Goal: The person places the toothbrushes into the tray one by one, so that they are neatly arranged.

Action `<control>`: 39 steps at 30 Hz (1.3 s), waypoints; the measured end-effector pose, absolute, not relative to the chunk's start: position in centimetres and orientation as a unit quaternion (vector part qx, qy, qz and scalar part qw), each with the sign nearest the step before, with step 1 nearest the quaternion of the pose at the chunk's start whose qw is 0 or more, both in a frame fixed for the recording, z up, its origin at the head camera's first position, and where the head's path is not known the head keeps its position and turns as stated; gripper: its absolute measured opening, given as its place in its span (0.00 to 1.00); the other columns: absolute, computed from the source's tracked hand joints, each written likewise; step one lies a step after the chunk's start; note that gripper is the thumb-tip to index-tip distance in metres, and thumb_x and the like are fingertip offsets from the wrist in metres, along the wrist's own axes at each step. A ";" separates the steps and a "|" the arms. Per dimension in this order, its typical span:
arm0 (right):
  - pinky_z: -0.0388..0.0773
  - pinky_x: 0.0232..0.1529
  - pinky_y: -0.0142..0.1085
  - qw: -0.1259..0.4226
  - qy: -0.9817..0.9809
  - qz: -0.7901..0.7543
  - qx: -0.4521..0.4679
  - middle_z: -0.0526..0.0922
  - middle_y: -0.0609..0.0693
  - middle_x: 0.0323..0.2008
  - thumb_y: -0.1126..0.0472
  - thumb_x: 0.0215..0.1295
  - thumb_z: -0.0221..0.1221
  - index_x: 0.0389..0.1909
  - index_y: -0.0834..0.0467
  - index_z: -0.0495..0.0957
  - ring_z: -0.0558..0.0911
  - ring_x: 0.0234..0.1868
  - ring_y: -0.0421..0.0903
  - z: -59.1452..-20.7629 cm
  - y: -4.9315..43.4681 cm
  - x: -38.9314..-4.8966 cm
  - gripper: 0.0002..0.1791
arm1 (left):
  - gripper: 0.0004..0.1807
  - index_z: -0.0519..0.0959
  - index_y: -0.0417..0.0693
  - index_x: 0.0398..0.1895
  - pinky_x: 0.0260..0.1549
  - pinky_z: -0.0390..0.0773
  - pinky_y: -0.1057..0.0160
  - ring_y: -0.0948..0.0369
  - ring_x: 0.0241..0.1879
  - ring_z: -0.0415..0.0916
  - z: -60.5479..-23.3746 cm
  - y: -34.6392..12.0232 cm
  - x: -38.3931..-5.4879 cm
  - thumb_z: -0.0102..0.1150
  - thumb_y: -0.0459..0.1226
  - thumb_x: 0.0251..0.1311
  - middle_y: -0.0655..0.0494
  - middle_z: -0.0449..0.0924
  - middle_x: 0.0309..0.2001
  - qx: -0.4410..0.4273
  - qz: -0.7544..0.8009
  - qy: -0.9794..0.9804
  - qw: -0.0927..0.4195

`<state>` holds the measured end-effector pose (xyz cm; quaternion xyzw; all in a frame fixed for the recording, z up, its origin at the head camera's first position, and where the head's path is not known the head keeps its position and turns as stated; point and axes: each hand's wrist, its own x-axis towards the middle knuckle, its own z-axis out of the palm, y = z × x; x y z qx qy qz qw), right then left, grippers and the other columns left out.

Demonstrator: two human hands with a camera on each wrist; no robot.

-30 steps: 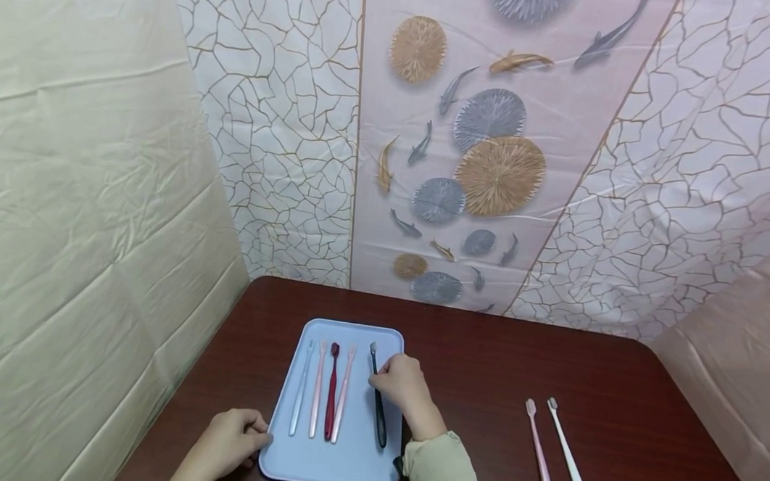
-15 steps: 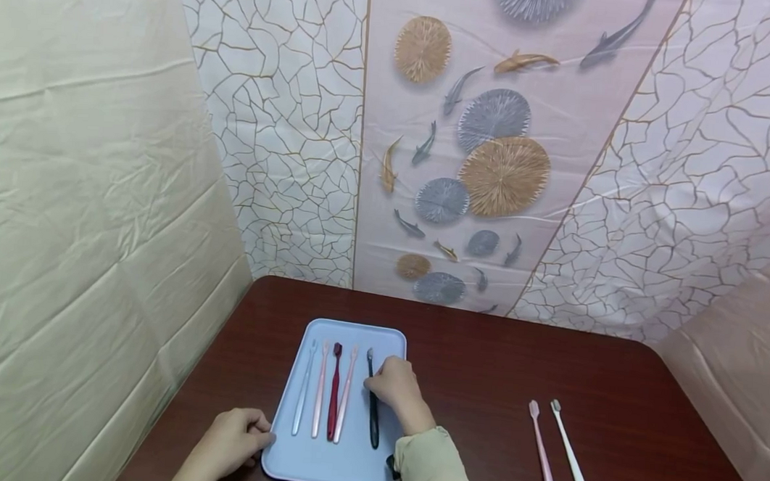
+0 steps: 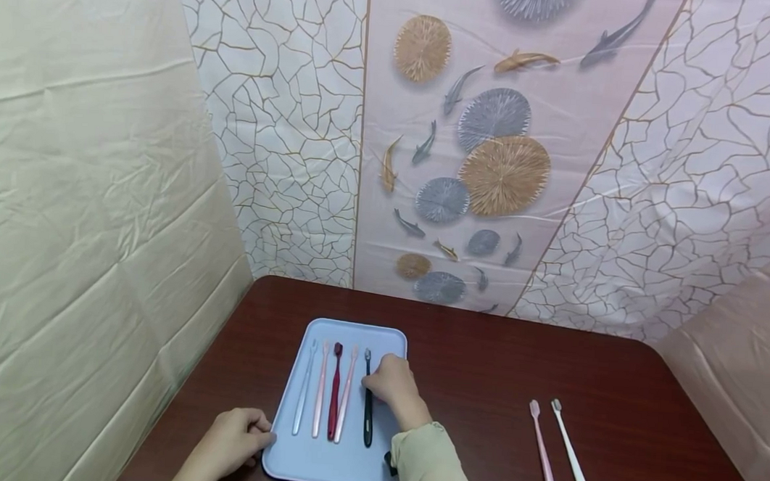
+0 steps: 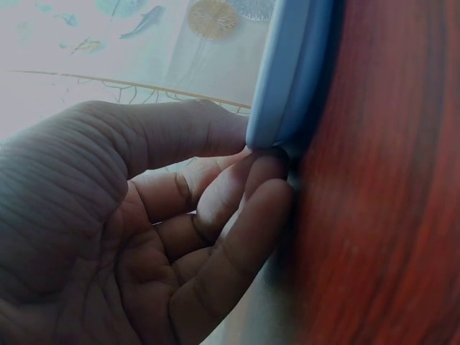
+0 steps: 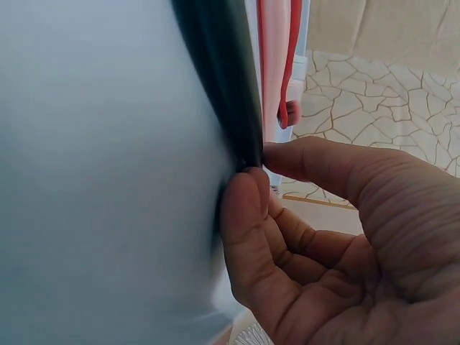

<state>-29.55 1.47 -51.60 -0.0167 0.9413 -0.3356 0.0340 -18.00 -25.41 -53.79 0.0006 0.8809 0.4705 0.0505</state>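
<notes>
Dark wooden bench (image 3: 476, 369), a blue tray (image 3: 340, 467) at its near left, and a dark toothbrush (image 3: 367, 421) apparently being lined up.

At the tray's right side, the right hand (image 3: 396, 383) pinches the dark toothbrush nearer its head, beside four other toothbrushes (image 3: 333, 405); the left hand (image 3: 239, 438) pinches the tray's left edge. Next seems to call for squaring the handle, then parting the fingers without nudging it. The left wrist view reveals fingertips under the rim, hidden from the head view, which alone shows pink (image 3: 545, 456) and white toothbrushes (image 3: 572, 454) at right.
</notes>
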 end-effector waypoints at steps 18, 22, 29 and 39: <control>0.65 0.13 0.33 0.031 0.941 -0.335 -0.033 0.68 0.44 0.06 0.59 0.58 0.66 0.07 0.55 0.73 0.70 0.11 0.42 -51.2 2.1 -29.0 0.22 | 0.06 0.79 0.43 0.27 0.18 0.81 0.63 0.60 0.21 0.78 -53.9 -25.4 -17.9 0.68 0.33 0.55 0.57 0.81 0.25 0.001 0.473 0.880 0.051; 0.64 0.14 0.33 0.020 0.939 -0.342 -0.038 0.66 0.44 0.07 0.60 0.59 0.66 0.08 0.55 0.72 0.69 0.12 0.42 -50.5 2.6 -28.5 0.22 | 0.06 0.79 0.43 0.28 0.18 0.81 0.63 0.60 0.21 0.78 -53.9 -25.4 -17.9 0.68 0.34 0.55 0.57 0.81 0.24 0.003 0.473 0.879 0.051; 0.68 0.17 0.33 0.000 0.930 -0.360 -0.078 0.71 0.42 0.11 0.60 0.60 0.65 0.15 0.55 0.78 0.71 0.16 0.40 -49.2 4.9 -28.3 0.14 | 0.06 0.79 0.43 0.27 0.18 0.81 0.64 0.60 0.21 0.78 -54.0 -25.3 -17.9 0.68 0.34 0.55 0.57 0.81 0.24 0.005 0.474 0.879 0.051; 0.77 0.23 0.35 -0.010 0.906 -0.420 -0.053 0.81 0.46 0.20 0.56 0.64 0.66 0.32 0.58 0.83 0.81 0.22 0.43 -47.6 10.6 -27.3 0.08 | 0.06 0.80 0.43 0.28 0.18 0.81 0.63 0.60 0.21 0.78 -53.9 -25.5 -18.1 0.69 0.34 0.55 0.57 0.81 0.25 0.000 0.473 0.879 0.051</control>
